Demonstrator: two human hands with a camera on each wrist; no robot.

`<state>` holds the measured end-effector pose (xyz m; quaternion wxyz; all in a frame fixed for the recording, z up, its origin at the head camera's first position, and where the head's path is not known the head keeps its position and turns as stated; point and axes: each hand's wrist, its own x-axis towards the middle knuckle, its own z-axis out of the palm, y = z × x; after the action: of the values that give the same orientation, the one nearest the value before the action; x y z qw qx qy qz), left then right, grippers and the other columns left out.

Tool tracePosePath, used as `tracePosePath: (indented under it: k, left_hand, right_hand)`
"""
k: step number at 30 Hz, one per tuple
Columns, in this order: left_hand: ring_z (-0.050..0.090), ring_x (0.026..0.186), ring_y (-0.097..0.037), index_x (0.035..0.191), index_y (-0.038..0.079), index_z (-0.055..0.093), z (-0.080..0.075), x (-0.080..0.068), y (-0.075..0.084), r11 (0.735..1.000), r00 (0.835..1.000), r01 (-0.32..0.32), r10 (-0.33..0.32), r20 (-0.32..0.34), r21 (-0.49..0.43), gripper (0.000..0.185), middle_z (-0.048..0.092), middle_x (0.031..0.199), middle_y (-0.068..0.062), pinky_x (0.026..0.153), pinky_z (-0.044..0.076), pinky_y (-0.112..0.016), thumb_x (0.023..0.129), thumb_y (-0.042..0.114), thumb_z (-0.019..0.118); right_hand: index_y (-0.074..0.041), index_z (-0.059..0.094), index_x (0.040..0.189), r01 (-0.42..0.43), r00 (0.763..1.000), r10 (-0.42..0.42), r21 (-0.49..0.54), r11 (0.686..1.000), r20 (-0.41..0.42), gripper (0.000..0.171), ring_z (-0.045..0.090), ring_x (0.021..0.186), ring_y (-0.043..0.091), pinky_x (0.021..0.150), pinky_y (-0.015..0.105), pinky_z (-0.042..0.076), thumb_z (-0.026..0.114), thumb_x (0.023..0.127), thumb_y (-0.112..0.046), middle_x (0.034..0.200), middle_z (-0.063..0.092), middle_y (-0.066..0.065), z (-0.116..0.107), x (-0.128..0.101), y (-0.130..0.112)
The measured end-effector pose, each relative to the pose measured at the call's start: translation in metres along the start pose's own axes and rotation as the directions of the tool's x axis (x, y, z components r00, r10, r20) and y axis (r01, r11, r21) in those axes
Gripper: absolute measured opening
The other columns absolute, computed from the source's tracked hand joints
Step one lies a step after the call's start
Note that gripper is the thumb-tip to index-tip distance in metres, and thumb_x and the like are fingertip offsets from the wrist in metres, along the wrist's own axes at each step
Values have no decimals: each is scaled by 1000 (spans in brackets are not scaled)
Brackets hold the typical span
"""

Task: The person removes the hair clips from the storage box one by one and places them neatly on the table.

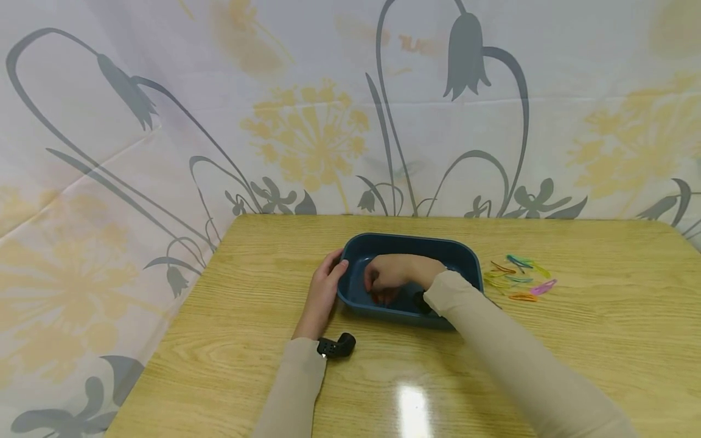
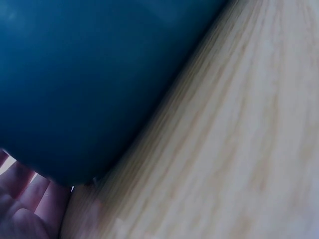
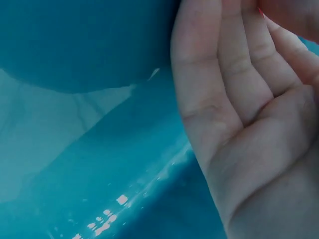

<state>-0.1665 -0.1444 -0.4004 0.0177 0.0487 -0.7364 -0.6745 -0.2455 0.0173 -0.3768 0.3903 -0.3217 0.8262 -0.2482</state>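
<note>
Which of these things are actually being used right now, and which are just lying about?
In use:
bin
left hand, resting on its end
right hand, reaching inside it
clips, loose beside the bin, probably part of the job

Lying about:
table
curtain

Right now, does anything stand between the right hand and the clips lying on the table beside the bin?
Yes. The right hand is down inside the blue bin, and the bin's right wall stands between it and the coloured clips on the table.
</note>
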Motion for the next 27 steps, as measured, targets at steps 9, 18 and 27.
tracePosePath:
  k: [9, 18, 27]
  left_hand:
    - [42, 124, -21, 133, 10, 47, 1, 0, 0, 1000, 1000, 0, 0, -1, -1, 42, 48, 135, -8, 106, 30, -38, 95, 26, 49]
    - [41, 126, -22, 134, 11, 46, 2, 2, -1, 1000, 1000, 17, -16, -8, 19, 42, 46, 137, -7, 107, 30, -39, 95, 27, 49]
    - [43, 123, -17, 131, 19, 50, 0, 17, -29, 1000, 999, -3, 3, -33, -6, 44, 49, 133, -1, 106, 30, -38, 91, 37, 53]
  right_hand:
    - [-8, 61, 91, -9, 998, 9, -3, 1000, -59, 14, 63, 67, 18, 63, 30, 53, 47, 92, -9, 79, 65, 6, -10, -5, 10]
    - [-7, 64, 95, 71, 981, -65, 26, 997, -182, 19, 65, 71, 15, 67, 29, 53, 45, 92, -11, 80, 68, 4, -24, -19, 18]
    - [-7, 63, 96, 82, 975, -67, 60, 995, -211, 22, 64, 75, 16, 70, 30, 52, 42, 94, -12, 84, 68, 4, -29, -37, 13]
